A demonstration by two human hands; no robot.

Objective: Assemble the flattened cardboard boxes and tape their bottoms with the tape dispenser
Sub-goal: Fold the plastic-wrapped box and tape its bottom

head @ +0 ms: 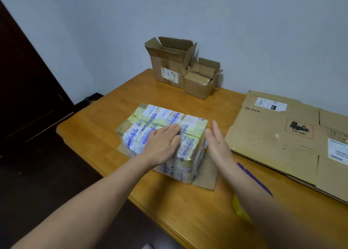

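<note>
A cardboard box (150, 120) wrapped in printed white, blue and yellow tape stands upside down on the wooden table (188, 201), its flaps spread out beneath it. My left hand (162, 142) lies flat on the taped top, fingers straight, pressing along the centre seam. My right hand (216, 141) is held edge-on with straight fingers beside the box's right side; whether it touches the box I cannot tell. A purple and yellow object (252, 175), partly hidden under my right forearm, lies on the table.
A large flattened PICO cardboard box (282, 135) lies on the table's right. Two assembled open boxes, one tall (169, 64) and one small (201, 81), stand at the back by the wall. The table's left edge drops to a dark floor beside a dark door (24, 88).
</note>
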